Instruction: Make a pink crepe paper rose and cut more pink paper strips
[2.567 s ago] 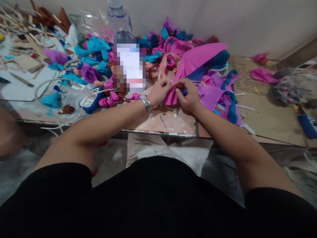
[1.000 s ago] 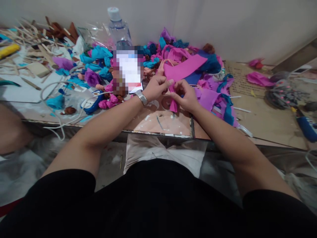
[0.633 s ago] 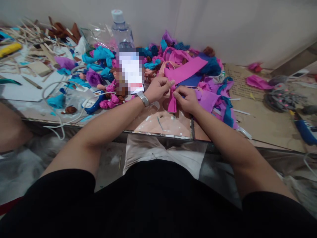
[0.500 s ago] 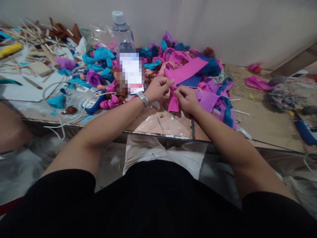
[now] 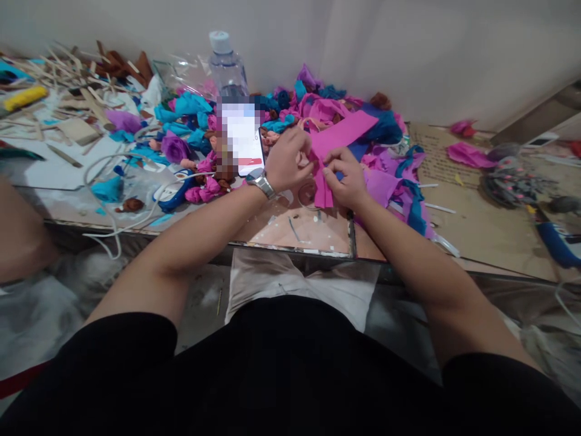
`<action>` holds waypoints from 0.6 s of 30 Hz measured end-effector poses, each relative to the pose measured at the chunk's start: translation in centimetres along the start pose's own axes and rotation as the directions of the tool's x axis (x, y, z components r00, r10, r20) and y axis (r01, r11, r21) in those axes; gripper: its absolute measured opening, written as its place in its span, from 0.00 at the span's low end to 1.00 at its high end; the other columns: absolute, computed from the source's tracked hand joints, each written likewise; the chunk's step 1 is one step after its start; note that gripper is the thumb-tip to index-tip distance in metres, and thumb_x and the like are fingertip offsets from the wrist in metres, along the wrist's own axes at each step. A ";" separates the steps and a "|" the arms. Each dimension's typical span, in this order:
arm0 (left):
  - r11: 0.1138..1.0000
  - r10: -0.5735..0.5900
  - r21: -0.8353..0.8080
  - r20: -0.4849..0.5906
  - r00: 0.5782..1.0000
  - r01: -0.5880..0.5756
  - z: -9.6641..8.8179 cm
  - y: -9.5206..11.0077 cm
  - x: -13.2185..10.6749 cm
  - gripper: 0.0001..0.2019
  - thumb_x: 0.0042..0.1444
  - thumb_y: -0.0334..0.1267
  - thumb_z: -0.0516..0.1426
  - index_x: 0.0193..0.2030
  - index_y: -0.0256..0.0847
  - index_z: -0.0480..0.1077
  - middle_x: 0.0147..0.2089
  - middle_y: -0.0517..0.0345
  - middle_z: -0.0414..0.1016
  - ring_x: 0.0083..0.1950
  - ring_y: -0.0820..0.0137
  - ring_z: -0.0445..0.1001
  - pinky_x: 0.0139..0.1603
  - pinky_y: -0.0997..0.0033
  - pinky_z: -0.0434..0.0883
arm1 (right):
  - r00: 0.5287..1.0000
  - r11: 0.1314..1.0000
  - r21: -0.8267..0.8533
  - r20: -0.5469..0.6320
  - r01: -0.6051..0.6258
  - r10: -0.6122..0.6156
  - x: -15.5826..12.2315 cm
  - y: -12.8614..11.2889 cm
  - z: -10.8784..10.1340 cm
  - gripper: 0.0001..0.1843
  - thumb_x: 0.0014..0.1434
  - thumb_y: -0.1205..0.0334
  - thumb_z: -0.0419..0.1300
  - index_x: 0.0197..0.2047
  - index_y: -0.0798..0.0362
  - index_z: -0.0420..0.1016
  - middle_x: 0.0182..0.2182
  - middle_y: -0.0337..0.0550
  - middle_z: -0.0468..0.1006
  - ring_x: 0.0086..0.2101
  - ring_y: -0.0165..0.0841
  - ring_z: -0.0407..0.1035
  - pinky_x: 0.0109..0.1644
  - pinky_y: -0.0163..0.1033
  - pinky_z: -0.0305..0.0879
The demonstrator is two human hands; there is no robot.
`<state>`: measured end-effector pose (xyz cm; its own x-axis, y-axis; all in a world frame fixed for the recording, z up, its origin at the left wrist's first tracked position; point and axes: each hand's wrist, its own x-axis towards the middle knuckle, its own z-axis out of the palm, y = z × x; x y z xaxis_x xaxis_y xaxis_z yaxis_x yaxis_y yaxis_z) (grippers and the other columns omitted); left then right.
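While the pink paper strip [image 5: 347,130] slants off to the back right, I see remotely the right hand [image 5: 347,177], nearer that long end, pinching its middle, the left hand [image 5: 288,160] curled at its left edge, grip unclear, its short tail between them.

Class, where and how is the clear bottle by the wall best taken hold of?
Probably around its narrower top, just below the white cap, coming down from above: the bottle stands upright with its top exposed, while the phone in front hides its base.
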<state>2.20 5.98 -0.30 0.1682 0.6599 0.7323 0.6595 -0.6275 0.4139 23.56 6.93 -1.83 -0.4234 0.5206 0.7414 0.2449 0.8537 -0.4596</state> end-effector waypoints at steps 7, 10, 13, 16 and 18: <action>0.987 0.138 0.050 0.195 0.971 -0.150 -0.8 0.8 0.3 0.11 0.62 0.45 0.59 0.44 0.44 0.78 0.46 0.53 0.81 0.56 0.61 0.76 0.64 0.53 0.68 | 0.992 0.977 0.176 0.060 -0.117 0.108 0.6 -1.3 -1.4 0.30 0.69 0.35 0.57 0.28 0.53 0.70 0.37 0.46 0.77 0.40 0.35 0.72 0.51 0.46 0.71; 0.999 0.037 -0.044 0.105 0.994 -0.033 -1.1 1.1 0.2 0.15 0.66 0.51 0.56 0.42 0.42 0.77 0.39 0.54 0.79 0.44 0.67 0.75 0.52 0.61 0.69 | 0.972 0.943 0.270 -0.078 -0.195 0.223 0.5 -1.3 -1.3 0.31 0.68 0.29 0.53 0.38 0.51 0.72 0.38 0.45 0.76 0.41 0.36 0.71 0.52 0.46 0.72; 0.978 -0.108 -0.188 -0.088 0.990 0.090 -1.2 0.4 0.9 0.24 0.67 0.62 0.52 0.40 0.42 0.72 0.35 0.57 0.73 0.39 0.71 0.71 0.44 0.66 0.66 | 0.942 0.928 0.272 -0.147 -0.254 0.301 -0.1 -0.8 -0.5 0.31 0.66 0.27 0.55 0.49 0.49 0.71 0.38 0.44 0.73 0.37 0.35 0.69 0.47 0.43 0.72; 0.906 -0.271 -0.393 -0.254 0.928 0.157 -1.5 -1.1 2.9 0.30 0.62 0.73 0.52 0.39 0.44 0.65 0.35 0.60 0.68 0.38 0.75 0.64 0.41 0.70 0.63 | 0.955 0.958 0.195 -0.171 -0.209 0.243 -0.6 -1.2 0.0 0.26 0.66 0.36 0.61 0.54 0.48 0.69 0.42 0.45 0.72 0.39 0.34 0.69 0.45 0.41 0.71; 0.832 -0.357 -0.531 -0.296 0.886 0.158 -2.2 -1.6 4.7 0.31 0.59 0.75 0.54 0.38 0.45 0.62 0.35 0.62 0.66 0.37 0.77 0.59 0.39 0.71 0.62 | 0.969 0.983 0.128 -0.189 -0.134 0.157 -0.5 -2.2 -0.2 0.22 0.68 0.42 0.61 0.54 0.49 0.69 0.44 0.46 0.71 0.41 0.34 0.69 0.45 0.42 0.71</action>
<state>0.29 9.18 3.66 -0.3038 0.6862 0.6610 0.1864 -0.6375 0.7475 23.37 4.80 -1.10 -0.2073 0.6411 0.7389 0.1858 0.7674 -0.6137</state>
